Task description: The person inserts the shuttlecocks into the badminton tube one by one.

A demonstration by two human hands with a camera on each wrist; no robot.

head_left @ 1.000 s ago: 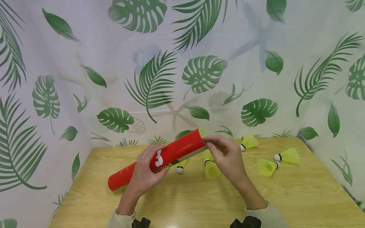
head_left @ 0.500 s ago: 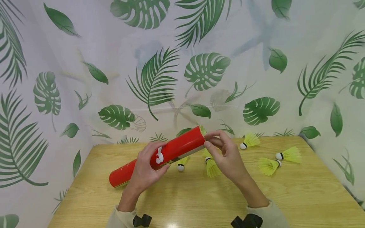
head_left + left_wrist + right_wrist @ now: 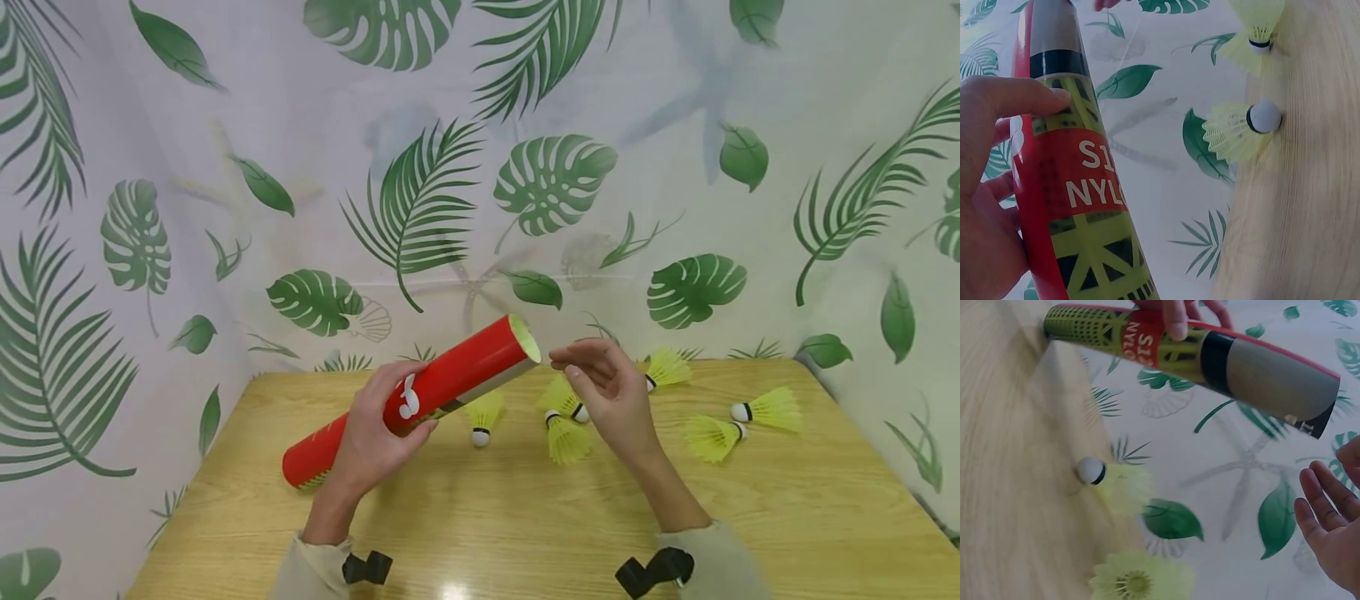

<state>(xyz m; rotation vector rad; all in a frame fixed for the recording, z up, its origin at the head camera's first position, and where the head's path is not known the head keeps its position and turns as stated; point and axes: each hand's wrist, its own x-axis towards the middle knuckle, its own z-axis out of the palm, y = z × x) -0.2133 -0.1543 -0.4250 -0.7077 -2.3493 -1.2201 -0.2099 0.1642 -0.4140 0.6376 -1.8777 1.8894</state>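
Nearest, on the head view's clock, I log pale sleeves (image 3: 311, 571) at 7 and between 4 and 5 o'clock, black straps (image 3: 367, 569) at the cuffs. Left hand (image 3: 367, 442), 7 o'clock: grasping the red tube (image 3: 472, 367) about its middle, thumb and fingers wrapped round it. Tube tilted, open mouth toward 2 o'clock, other end toward 8; I cannot tell whether that end touches the table (image 3: 487, 517). Left wrist view gives me partial lettering, "NYL", on its side. Right hand (image 3: 613, 396), 4 o'clock: released, fingers loosely bent, near the tube's mouth but apart from it. Six yellow shuttlecocks (image 3: 568, 442) counted on the table; from the right hand, two close together at 8 to 9 o'clock, one at 9, two at 3, one at 2. Farthest: leaf-print backdrop (image 3: 300, 125), 12 o'clock, behind the table.
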